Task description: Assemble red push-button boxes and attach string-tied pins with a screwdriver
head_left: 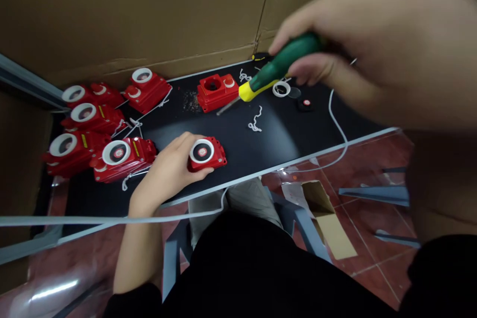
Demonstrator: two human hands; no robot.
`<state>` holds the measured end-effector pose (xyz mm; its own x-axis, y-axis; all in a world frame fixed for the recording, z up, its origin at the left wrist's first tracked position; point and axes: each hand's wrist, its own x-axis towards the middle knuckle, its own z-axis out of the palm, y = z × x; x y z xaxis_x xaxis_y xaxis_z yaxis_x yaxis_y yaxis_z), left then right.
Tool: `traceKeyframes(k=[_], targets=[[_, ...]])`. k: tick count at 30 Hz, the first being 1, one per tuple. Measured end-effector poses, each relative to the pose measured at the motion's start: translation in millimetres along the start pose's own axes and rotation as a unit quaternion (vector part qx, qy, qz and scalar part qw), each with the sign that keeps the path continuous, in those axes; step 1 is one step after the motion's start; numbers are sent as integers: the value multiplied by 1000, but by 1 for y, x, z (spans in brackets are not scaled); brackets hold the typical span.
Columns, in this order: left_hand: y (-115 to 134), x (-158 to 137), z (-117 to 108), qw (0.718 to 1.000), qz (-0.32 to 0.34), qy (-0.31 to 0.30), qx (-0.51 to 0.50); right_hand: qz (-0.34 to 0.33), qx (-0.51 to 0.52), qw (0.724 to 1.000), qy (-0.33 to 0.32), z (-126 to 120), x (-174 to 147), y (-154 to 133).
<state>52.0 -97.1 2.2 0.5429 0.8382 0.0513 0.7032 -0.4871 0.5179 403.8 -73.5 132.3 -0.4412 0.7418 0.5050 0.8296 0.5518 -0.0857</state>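
Observation:
My left hand (169, 166) is wrapped round a red device (216, 153) with a white ring and a black, red-centred disc on top. The device rests near the front edge of the black table. Raised at the right, my right hand (346, 54) grips a screwdriver (285, 59) with a green and yellow handle. Its thin shaft slants down to the left, the tip in front of another red housing (218, 92) with an open round hole. The right hand is slightly blurred.
Several similar red devices (99, 118) crowd the table's left end. White string (255, 120), a loose white ring (281, 89), a small black piece (305, 104) and crumbs (191, 102) lie about. Cardboard (149, 10) stands behind. A pale cable (337, 121) hangs over the front edge; an opened box (330, 218) sits on the floor.

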Motion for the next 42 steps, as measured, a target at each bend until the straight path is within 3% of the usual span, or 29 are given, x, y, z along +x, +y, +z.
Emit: traceKeyframes(k=[2,6,8,10,14,17,20,22,25,31,38,42], targets=[[-5,-11,1,999,-2,26,-27,-2,82,996,-25,33,-34,2],[-12,-26,5,997,2,60,-43,44,151,988,-10,111,-104,-12],[-13,-26,6,997,2,57,-46,47,152,987,-12,139,-122,-20],[-12,-23,7,997,4,52,-51,35,152,987,-32,152,-124,-21],[-9,-14,11,996,22,62,-55,53,142,988,-32,144,-93,18],[-7,-10,17,995,34,83,-53,158,52,986,-31,138,-57,75],[-5,-8,22,993,38,100,-56,245,-31,963,-107,146,-29,126],[-5,-8,25,992,39,107,-61,276,-50,943,-182,156,-18,145],[-5,-9,28,991,35,114,-66,289,-66,926,-233,168,-10,152],[-6,-10,28,991,33,113,-71,252,-78,932,-247,171,-5,156],[-7,-11,29,991,34,114,-67,293,-83,904,-299,159,2,139],[-8,-11,30,990,37,116,-68,271,-96,894,-344,149,10,128]])
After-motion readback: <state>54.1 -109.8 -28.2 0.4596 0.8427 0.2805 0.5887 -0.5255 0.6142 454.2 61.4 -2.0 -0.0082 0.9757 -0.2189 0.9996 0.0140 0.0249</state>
